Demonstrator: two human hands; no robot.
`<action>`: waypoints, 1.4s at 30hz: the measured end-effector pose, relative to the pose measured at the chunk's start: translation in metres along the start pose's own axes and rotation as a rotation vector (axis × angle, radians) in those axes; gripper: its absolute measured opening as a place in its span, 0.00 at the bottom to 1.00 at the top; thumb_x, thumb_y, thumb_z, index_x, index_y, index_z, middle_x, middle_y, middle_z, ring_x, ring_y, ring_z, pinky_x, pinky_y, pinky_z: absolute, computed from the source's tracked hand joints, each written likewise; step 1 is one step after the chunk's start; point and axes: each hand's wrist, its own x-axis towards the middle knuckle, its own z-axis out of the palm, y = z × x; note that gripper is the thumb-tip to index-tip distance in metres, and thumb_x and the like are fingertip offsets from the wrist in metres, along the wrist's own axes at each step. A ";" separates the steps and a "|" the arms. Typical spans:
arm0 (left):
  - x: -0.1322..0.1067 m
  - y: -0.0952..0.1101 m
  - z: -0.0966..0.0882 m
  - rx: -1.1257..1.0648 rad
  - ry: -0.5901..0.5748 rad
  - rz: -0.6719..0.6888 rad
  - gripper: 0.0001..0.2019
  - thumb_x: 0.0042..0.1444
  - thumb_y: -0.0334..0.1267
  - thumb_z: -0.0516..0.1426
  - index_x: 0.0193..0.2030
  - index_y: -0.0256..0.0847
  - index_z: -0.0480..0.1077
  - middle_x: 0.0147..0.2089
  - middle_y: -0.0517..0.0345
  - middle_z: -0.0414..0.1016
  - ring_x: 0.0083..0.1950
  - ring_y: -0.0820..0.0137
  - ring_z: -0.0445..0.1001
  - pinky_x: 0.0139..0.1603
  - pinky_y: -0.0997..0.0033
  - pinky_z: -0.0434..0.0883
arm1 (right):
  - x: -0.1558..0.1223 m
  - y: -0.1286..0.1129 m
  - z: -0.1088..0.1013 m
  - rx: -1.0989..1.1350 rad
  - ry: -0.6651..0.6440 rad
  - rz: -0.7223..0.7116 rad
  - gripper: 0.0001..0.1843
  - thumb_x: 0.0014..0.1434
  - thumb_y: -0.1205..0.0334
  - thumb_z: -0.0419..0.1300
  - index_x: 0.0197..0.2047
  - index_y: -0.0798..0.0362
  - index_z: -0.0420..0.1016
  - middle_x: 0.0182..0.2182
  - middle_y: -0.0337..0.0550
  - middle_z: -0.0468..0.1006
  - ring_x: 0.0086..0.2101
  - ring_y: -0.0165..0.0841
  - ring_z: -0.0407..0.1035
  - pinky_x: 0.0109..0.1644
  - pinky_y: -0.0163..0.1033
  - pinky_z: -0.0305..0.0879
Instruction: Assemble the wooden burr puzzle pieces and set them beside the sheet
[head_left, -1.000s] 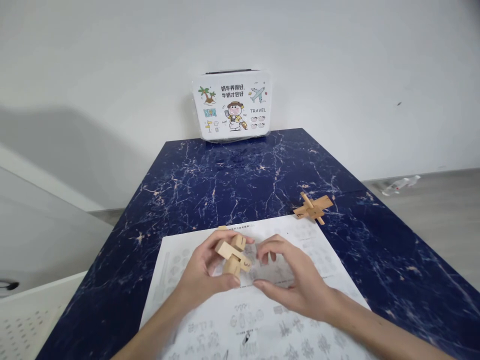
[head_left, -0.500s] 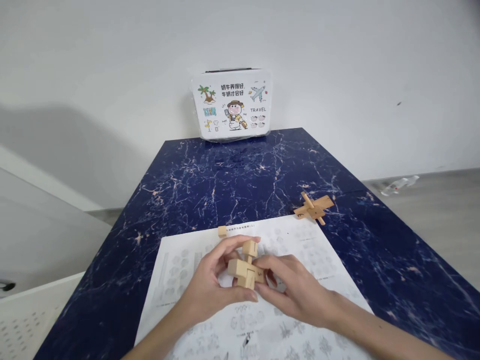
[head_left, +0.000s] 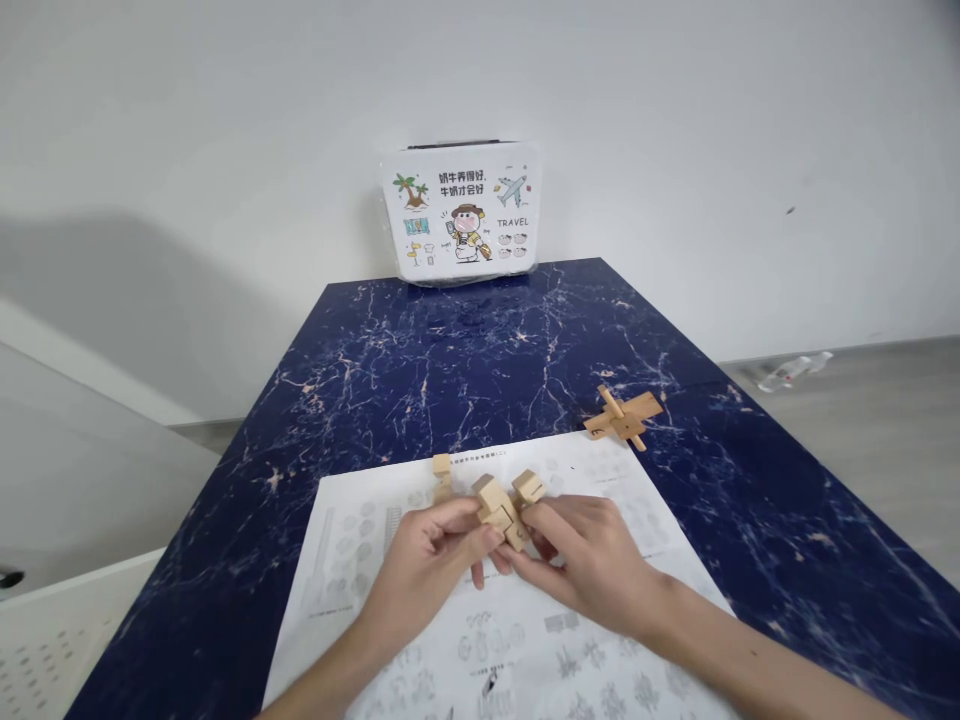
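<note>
Over the near part of the blue marbled table (head_left: 480, 380), above a printed white sheet (head_left: 540, 670), the pale wooden puzzle (head_left: 491, 502) sits between the hands, the left hand (head_left: 431, 555) clamped on its left side and the right hand (head_left: 589, 550) pinching its right side, some fingers hidden. Beyond the left hand, a loose wooden piece (head_left: 442, 466) lies at the sheet's far edge, and a cross-shaped wooden assembly (head_left: 624, 418) rests at its far right corner. At the table's far end stands a white case (head_left: 461, 212) with cartoon prints.
</note>
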 end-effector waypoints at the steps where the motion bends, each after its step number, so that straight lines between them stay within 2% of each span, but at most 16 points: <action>1: 0.000 0.000 0.001 0.003 -0.005 0.000 0.13 0.65 0.44 0.61 0.32 0.39 0.77 0.29 0.57 0.78 0.30 0.72 0.75 0.29 0.76 0.72 | 0.000 0.000 0.000 -0.028 0.011 -0.015 0.19 0.74 0.54 0.57 0.30 0.49 0.62 0.19 0.31 0.68 0.18 0.27 0.59 0.24 0.37 0.53; 5: -0.001 -0.004 0.006 -0.009 0.019 -0.019 0.14 0.67 0.46 0.59 0.34 0.39 0.75 0.29 0.55 0.79 0.30 0.70 0.79 0.24 0.77 0.70 | 0.000 -0.002 0.003 -0.128 0.063 -0.053 0.20 0.74 0.58 0.58 0.28 0.50 0.63 0.17 0.30 0.68 0.16 0.26 0.58 0.24 0.38 0.53; 8: -0.002 -0.007 0.012 -0.024 0.085 -0.046 0.15 0.65 0.46 0.61 0.30 0.39 0.72 0.24 0.58 0.77 0.23 0.72 0.75 0.20 0.77 0.67 | 0.001 -0.004 0.005 -0.195 0.084 -0.096 0.20 0.74 0.63 0.57 0.27 0.51 0.64 0.18 0.31 0.69 0.16 0.26 0.60 0.24 0.38 0.52; 11: -0.003 -0.006 0.012 -0.006 0.144 -0.063 0.13 0.62 0.45 0.63 0.31 0.39 0.73 0.21 0.61 0.75 0.18 0.73 0.71 0.19 0.76 0.67 | 0.002 -0.005 0.005 -0.176 0.063 -0.124 0.20 0.76 0.62 0.55 0.28 0.51 0.66 0.18 0.32 0.70 0.17 0.26 0.63 0.24 0.39 0.53; 15: 0.001 0.000 -0.006 0.048 0.290 -0.008 0.12 0.61 0.45 0.63 0.34 0.37 0.77 0.20 0.59 0.76 0.17 0.74 0.67 0.20 0.75 0.64 | 0.002 -0.003 0.006 -0.097 0.017 -0.081 0.16 0.77 0.56 0.54 0.37 0.53 0.73 0.19 0.32 0.72 0.19 0.28 0.66 0.26 0.38 0.56; 18: 0.007 0.001 -0.028 0.030 0.509 0.055 0.15 0.62 0.48 0.63 0.37 0.36 0.80 0.19 0.58 0.76 0.20 0.73 0.67 0.23 0.74 0.63 | 0.000 -0.002 0.007 -0.043 -0.032 -0.060 0.16 0.77 0.55 0.53 0.40 0.54 0.74 0.20 0.33 0.73 0.19 0.29 0.67 0.25 0.38 0.56; 20: 0.011 0.000 -0.039 0.012 0.610 0.077 0.16 0.61 0.50 0.64 0.37 0.37 0.81 0.28 0.54 0.82 0.23 0.73 0.68 0.28 0.72 0.65 | -0.001 -0.002 0.008 -0.008 -0.074 -0.041 0.16 0.78 0.55 0.52 0.40 0.54 0.74 0.20 0.34 0.74 0.20 0.30 0.68 0.26 0.38 0.57; 22: 0.013 -0.001 -0.043 -0.001 0.644 0.068 0.17 0.61 0.51 0.64 0.36 0.38 0.81 0.35 0.52 0.84 0.28 0.72 0.71 0.34 0.71 0.68 | -0.002 -0.002 0.008 0.028 -0.103 -0.019 0.15 0.77 0.57 0.52 0.40 0.54 0.74 0.21 0.35 0.74 0.21 0.30 0.68 0.26 0.38 0.58; 23: 0.014 -0.002 -0.043 -0.002 0.642 0.051 0.17 0.60 0.52 0.65 0.36 0.38 0.81 0.37 0.51 0.84 0.29 0.71 0.72 0.37 0.70 0.69 | -0.002 -0.002 0.007 0.047 -0.114 -0.005 0.15 0.77 0.58 0.52 0.40 0.53 0.73 0.22 0.35 0.74 0.21 0.30 0.68 0.26 0.38 0.58; 25: 0.013 -0.001 -0.039 0.012 0.589 -0.006 0.18 0.61 0.53 0.64 0.38 0.38 0.82 0.34 0.53 0.83 0.32 0.68 0.74 0.42 0.68 0.70 | -0.003 -0.002 0.007 0.079 -0.133 0.033 0.13 0.76 0.58 0.53 0.41 0.53 0.73 0.23 0.35 0.74 0.22 0.30 0.68 0.27 0.37 0.59; 27: 0.012 0.000 -0.034 0.039 0.482 -0.052 0.17 0.62 0.52 0.63 0.41 0.38 0.83 0.32 0.54 0.82 0.35 0.65 0.76 0.46 0.66 0.71 | -0.002 -0.001 0.006 0.102 -0.152 0.087 0.10 0.75 0.58 0.54 0.44 0.52 0.73 0.27 0.38 0.76 0.24 0.30 0.69 0.28 0.37 0.61; 30: 0.009 0.000 -0.027 0.054 0.290 -0.061 0.17 0.64 0.50 0.62 0.46 0.39 0.83 0.38 0.52 0.84 0.39 0.64 0.78 0.49 0.65 0.72 | -0.002 0.001 0.006 0.119 -0.176 0.166 0.07 0.73 0.59 0.57 0.49 0.52 0.72 0.38 0.44 0.78 0.30 0.32 0.72 0.33 0.39 0.68; 33: 0.008 -0.002 -0.026 0.036 0.169 -0.056 0.17 0.65 0.50 0.61 0.48 0.39 0.83 0.38 0.52 0.84 0.39 0.63 0.78 0.48 0.65 0.73 | -0.001 0.002 0.005 0.141 -0.203 0.210 0.12 0.70 0.61 0.60 0.55 0.51 0.71 0.45 0.47 0.77 0.36 0.36 0.75 0.37 0.42 0.73; 35: 0.008 -0.003 -0.027 0.010 0.182 -0.055 0.17 0.66 0.50 0.60 0.47 0.38 0.83 0.35 0.53 0.84 0.39 0.63 0.78 0.50 0.65 0.72 | 0.000 0.003 0.005 0.160 -0.223 0.201 0.14 0.69 0.61 0.62 0.57 0.50 0.71 0.48 0.49 0.76 0.41 0.39 0.76 0.41 0.44 0.76; 37: 0.008 -0.002 -0.028 -0.024 0.228 -0.043 0.18 0.67 0.51 0.60 0.46 0.38 0.83 0.38 0.52 0.84 0.39 0.64 0.78 0.50 0.66 0.72 | 0.000 0.003 0.004 0.175 -0.245 0.164 0.17 0.68 0.62 0.63 0.58 0.49 0.71 0.50 0.49 0.76 0.45 0.41 0.75 0.46 0.47 0.76; 42: 0.008 0.001 -0.027 -0.047 0.249 -0.034 0.17 0.66 0.51 0.61 0.45 0.37 0.81 0.44 0.49 0.83 0.34 0.69 0.73 0.48 0.65 0.73 | 0.000 0.001 0.007 0.214 -0.266 0.143 0.17 0.67 0.66 0.65 0.58 0.45 0.75 0.49 0.47 0.75 0.45 0.40 0.74 0.49 0.48 0.76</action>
